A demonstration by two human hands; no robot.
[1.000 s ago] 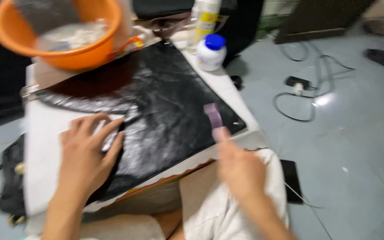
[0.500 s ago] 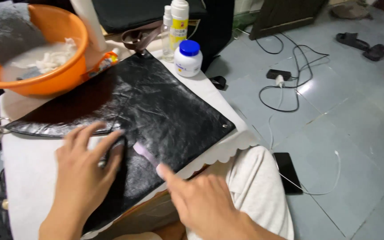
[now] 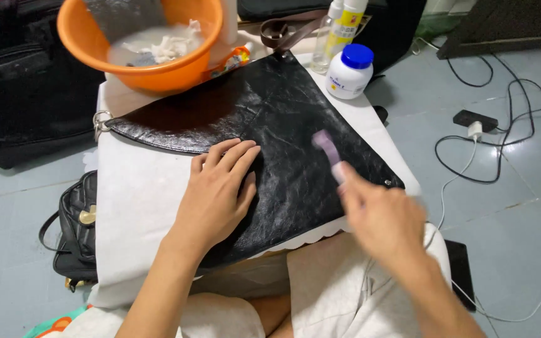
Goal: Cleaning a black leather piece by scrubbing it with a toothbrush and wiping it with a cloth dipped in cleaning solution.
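Note:
A flat black leather bag [image 3: 283,125] lies on a small table covered with white cloth [image 3: 133,200]. My left hand [image 3: 217,191] rests palm down on the leather, fingers spread, pinning it. My right hand [image 3: 380,216] is blurred by motion and grips a small pale purple brush [image 3: 327,145], whose head touches the leather near the bag's right side.
An orange basin [image 3: 142,40] with soapy water and a cloth stands at the table's far edge. A white jar with a blue lid [image 3: 349,72] and two bottles [image 3: 342,25] stand at the far right. A black quilted handbag [image 3: 76,228] sits on the floor left; cables [image 3: 483,144] lie right.
My right hand swept the brush from the bag's right side toward its middle and back to the right. My left hand stayed on the leather. The view shifted.

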